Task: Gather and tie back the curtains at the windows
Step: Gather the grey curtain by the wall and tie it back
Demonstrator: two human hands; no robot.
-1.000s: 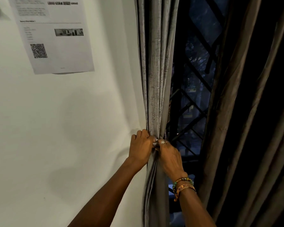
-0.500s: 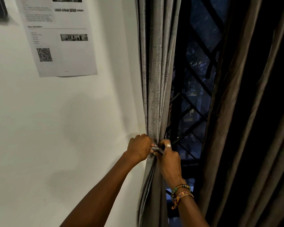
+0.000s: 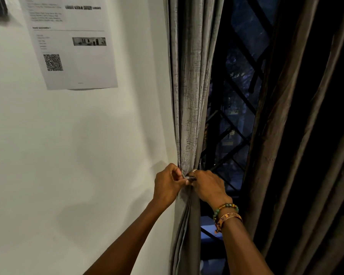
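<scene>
A grey textured curtain (image 3: 191, 92) hangs bunched into a narrow column beside the white wall. A thin tie-back band (image 3: 189, 178) crosses its front at the pinched waist. My left hand (image 3: 167, 185) pinches the band's left end against the curtain. My right hand (image 3: 208, 185), with a ring and bracelets at the wrist, grips the band's right end; the two hands almost touch. A second, brown curtain (image 3: 298, 135) hangs loose in folds on the right.
Between the two curtains shows a dark window with a black diagonal metal grille (image 3: 236, 120). A printed sheet with a QR code (image 3: 72, 44) is stuck on the white wall (image 3: 68, 155) at upper left.
The view has dropped slightly, so the sheet sits higher in frame. My hands stay at the curtain's waist, and the band between them is now pulled closer across the front.
</scene>
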